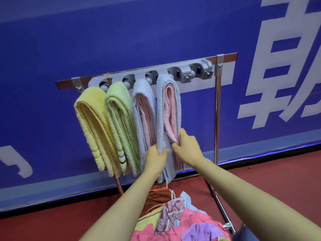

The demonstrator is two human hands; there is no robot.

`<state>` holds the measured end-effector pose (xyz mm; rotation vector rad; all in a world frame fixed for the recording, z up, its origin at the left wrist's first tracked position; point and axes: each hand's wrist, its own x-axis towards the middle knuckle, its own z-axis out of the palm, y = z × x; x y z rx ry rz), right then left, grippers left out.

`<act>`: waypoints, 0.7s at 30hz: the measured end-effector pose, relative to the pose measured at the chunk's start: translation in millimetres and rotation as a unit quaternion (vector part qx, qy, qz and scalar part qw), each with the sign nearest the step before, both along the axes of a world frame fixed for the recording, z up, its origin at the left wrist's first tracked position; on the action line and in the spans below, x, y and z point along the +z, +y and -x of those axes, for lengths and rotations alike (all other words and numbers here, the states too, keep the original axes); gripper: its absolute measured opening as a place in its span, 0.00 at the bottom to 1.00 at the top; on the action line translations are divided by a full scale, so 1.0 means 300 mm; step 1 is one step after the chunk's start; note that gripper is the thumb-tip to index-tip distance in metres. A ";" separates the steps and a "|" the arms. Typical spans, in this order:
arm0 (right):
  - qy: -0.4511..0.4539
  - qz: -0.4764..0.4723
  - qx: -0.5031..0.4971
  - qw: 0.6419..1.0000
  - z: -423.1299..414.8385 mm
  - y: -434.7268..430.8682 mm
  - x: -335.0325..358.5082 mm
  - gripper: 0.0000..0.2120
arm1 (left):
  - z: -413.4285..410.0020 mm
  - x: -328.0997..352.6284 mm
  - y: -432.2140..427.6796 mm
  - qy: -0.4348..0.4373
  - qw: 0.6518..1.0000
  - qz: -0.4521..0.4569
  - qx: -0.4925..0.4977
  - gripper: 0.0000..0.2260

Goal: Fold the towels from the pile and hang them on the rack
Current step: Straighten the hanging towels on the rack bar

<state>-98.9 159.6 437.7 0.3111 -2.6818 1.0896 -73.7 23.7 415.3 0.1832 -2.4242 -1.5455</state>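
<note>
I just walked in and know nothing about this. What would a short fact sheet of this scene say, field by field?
Rack: metal frame with grey holder strip, before a blue banner
Hung, left to right: yellow towel, green towel, blue-and-pink towel, rightmost blue-and-pink towel
Left hand: grips the rightmost blue-and-pink towel's lower blue edge
Right hand: pinches its pink inner layer
Strip's right end: holders carry nothing
Pile: mixed cloths below the arms
</note>
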 end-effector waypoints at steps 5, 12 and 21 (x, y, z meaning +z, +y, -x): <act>0.022 -0.031 -0.059 0.998 -0.010 0.055 0.015 0.09 | -0.014 0.014 -0.002 0.036 0.991 0.055 0.117 0.10; 0.004 -0.005 -0.004 1.000 -0.025 0.067 0.016 0.11 | -0.014 0.003 0.108 -0.029 0.999 0.044 0.009 0.14; -0.065 0.159 0.063 0.983 -0.008 0.063 -0.093 0.25 | 0.014 -0.064 0.129 -0.051 0.997 -0.038 -0.032 0.23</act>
